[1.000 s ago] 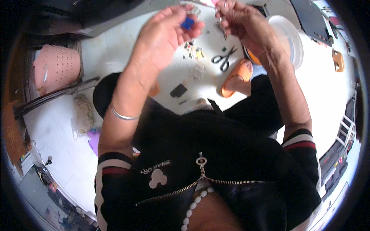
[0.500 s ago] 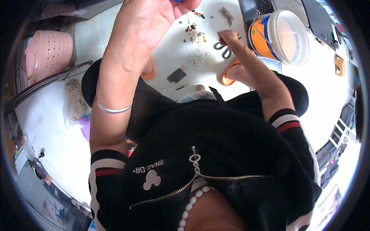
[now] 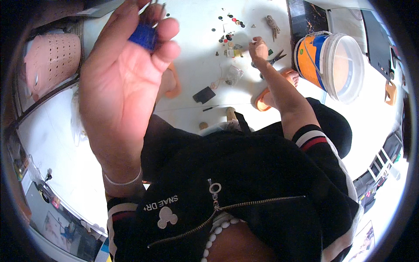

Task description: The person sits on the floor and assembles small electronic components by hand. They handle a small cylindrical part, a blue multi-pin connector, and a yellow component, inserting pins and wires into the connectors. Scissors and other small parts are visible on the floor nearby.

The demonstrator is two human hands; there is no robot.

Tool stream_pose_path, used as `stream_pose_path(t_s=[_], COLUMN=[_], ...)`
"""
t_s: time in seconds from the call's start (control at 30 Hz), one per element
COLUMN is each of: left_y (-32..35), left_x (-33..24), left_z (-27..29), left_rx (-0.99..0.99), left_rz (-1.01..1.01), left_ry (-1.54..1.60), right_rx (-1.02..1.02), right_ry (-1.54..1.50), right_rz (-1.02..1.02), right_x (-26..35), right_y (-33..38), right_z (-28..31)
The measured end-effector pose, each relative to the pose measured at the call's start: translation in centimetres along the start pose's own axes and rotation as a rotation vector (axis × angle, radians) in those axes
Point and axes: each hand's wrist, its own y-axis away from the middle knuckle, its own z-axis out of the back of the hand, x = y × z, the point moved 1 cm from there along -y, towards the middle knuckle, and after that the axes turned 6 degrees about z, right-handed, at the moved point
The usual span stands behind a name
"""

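Note:
Raised close to the camera, my left hand (image 3: 124, 87) has its palm showing and its fingers curled round a small blue object with thin metal prongs (image 3: 144, 36). Its exact kind is blurred and partly covered by the fingers. Lower, over the white floor, my right hand (image 3: 258, 49) is closed with its fingertips together; whatever it may pinch is too small to make out. Black scissors (image 3: 276, 58) lie just right of that hand, handles partly behind the wrist. To its left are several black, red and pale buttons (image 3: 228, 38) and a small yellow-and-white piece (image 3: 233, 53).
A clear plastic bag (image 3: 235, 75) and a black rectangular piece (image 3: 204, 94) lie between my orange slippers (image 3: 262, 101). A rope bundle (image 3: 273, 27) is farther off. An orange-and-blue bucket (image 3: 312, 56) lies on the right; a pink basket (image 3: 54, 59) stands at the left.
My left hand has moved left and closer to the camera, bringing the blue object into fuller view. My right hand has shifted slightly left over the floor, and the whole view has tilted a little.

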Motion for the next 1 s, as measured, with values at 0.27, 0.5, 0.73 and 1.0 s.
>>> stream_pose_path(t_s=[0.27, 0.5, 0.73, 1.0], left_y=[0.2, -0.4, -0.5, -1.4], left_x=[0.5, 0.4, 1.2, 1.5], left_z=[-1.1, -1.6, 0.8, -1.5], left_rx=[-0.051, -0.134, 0.075, 0.028], left_rz=[-0.115, -0.057, -0.090, 0.065], left_ry=[0.179, 0.183, 0.293, 0.171], right_rx=[0.019, 0.054, 0.045, 0.550], right_ry=[0.109, 0.230, -0.142, -1.385], right_rz=[0.241, 0.114, 0.169, -0.105], right_x=[7.5, 7.8, 10.2, 16.2], right_y=[-2.1, -3.9, -2.1, -0.1], right_z=[-3.4, -6.7, -2.8, 6.4])
